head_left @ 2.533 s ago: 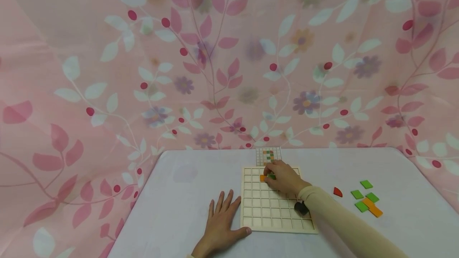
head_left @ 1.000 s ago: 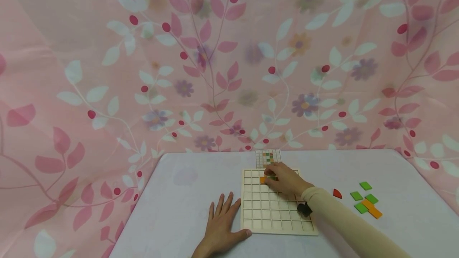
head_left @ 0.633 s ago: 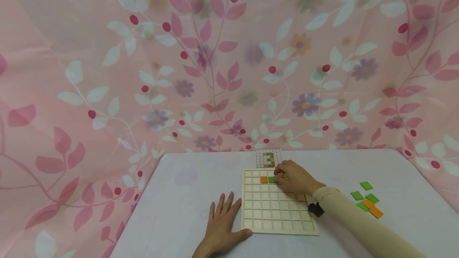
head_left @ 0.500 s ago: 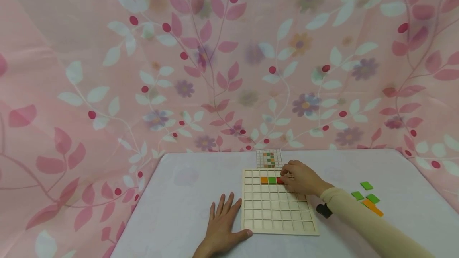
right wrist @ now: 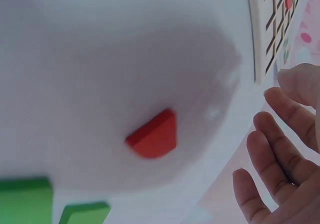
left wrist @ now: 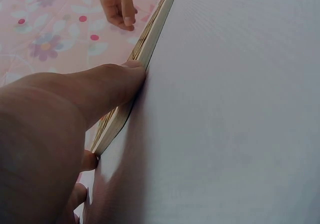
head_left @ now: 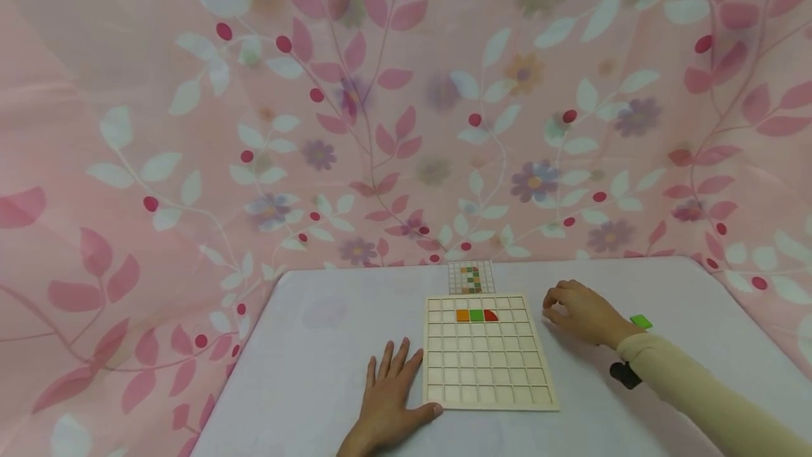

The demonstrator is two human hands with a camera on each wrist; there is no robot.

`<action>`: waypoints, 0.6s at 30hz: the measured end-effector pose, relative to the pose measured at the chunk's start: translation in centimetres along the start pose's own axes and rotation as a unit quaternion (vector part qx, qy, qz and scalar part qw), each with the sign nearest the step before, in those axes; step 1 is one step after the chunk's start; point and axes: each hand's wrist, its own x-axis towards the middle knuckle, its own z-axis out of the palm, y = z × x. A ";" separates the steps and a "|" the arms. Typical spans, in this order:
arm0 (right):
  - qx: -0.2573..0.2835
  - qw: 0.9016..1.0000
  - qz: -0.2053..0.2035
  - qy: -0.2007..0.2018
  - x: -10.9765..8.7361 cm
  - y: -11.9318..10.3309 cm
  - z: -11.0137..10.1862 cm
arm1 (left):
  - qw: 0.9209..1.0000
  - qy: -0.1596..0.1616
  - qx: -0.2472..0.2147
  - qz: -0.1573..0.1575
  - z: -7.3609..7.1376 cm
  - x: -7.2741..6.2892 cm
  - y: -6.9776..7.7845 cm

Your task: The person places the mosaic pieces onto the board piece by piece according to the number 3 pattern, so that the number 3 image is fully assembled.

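Observation:
A wooden grid board [head_left: 488, 372] lies on the table. In one of its upper rows sit an orange square tile [head_left: 462, 315], a green square tile [head_left: 476, 315] and a red quarter-circle tile [head_left: 490, 315], side by side. My left hand [head_left: 390, 400] rests with spread fingers at the board's left side, the thumb [left wrist: 112, 86] touching its edge near the front corner. To the right of the board, my right hand [head_left: 586, 312] hovers over the table with loosely bent fingers and holds nothing. Beneath it, the right wrist view shows another red quarter-circle tile [right wrist: 155, 136].
Behind the board lies a small card [head_left: 471, 278] printed with a coloured grid pattern. A loose green tile [head_left: 641, 321] shows beyond the right wrist; the forearm hides the area in front. A pink floral curtain [head_left: 406, 104] hangs behind the table.
My right hand has let go of the red quarter-circle tile beside the green square and moved right, off the board. The left hand has kept its place.

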 end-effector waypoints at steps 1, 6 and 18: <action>-0.004 1.000 0.001 0.001 -0.2 0.4 -0.1 | 1.000 0.000 -0.001 -0.001 0.0 0.0 0.0; -0.009 1.000 0.012 -0.001 -1.4 2.2 -0.6 | 1.000 0.000 -0.006 0.002 0.0 -0.2 0.0; -0.014 0.999 0.048 -0.019 -4.8 5.2 -1.7 | 1.000 -0.009 0.008 -0.006 0.1 -0.1 -0.2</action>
